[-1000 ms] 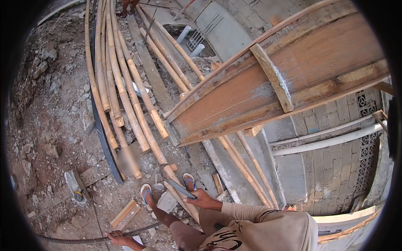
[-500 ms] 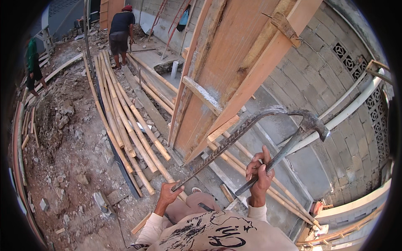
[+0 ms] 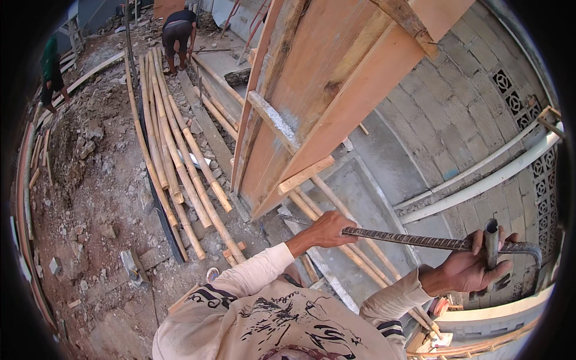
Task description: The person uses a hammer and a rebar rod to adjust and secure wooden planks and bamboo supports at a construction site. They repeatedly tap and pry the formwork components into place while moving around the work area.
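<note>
My left hand [image 3: 330,229] is closed around a ribbed steel bar [image 3: 408,239], which runs level across in front of me to the right. Its far right end bends over in a hook. Beside that hook my right hand [image 3: 465,270] grips a hammer by its metal pipe handle [image 3: 492,240], seen nearly end-on with the hollow end upward. The hammer's head is mostly hidden below the hand. The bar passes close against the handle and the right fingers; whether those fingers also hold the bar I cannot tell.
A tall wooden formwork panel [image 3: 336,90] stands ahead. Bamboo poles [image 3: 180,144] lie on rubble at left; more poles [image 3: 354,246] cross below my hands. A block wall [image 3: 456,114] with white pipes [image 3: 486,183] rises at right. Two people [image 3: 178,39] are farther off.
The bar has swung from slanted to level, its hook now at far right. Both hands moved right, and the hammer turned so its handle end points up. The distant person by the poles bent down.
</note>
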A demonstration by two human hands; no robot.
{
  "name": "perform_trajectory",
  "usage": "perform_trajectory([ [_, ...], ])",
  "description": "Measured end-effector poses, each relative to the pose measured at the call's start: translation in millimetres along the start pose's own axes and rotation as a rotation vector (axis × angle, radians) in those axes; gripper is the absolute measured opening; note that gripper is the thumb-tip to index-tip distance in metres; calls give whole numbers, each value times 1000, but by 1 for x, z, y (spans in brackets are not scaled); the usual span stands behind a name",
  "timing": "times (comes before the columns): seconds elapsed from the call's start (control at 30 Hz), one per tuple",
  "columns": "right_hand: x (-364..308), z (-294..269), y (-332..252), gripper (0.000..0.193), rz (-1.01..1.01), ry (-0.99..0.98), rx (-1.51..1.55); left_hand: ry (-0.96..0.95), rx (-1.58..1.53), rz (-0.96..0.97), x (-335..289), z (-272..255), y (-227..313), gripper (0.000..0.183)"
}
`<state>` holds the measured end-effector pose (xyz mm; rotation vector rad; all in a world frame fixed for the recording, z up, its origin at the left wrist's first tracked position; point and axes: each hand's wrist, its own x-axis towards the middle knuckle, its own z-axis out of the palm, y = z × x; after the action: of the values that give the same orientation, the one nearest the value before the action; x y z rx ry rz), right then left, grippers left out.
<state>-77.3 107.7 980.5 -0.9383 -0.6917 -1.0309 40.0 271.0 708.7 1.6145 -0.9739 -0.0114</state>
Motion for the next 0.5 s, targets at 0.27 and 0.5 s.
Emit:
perform_trajectory([
  [0.27,82,-21,45,41,58,-164,-22,223,79,88,97,-38,-16,26],
  [0.5,56,-27,60,38,303,-157,-81,465,79,313,45,-63,40,61],
])
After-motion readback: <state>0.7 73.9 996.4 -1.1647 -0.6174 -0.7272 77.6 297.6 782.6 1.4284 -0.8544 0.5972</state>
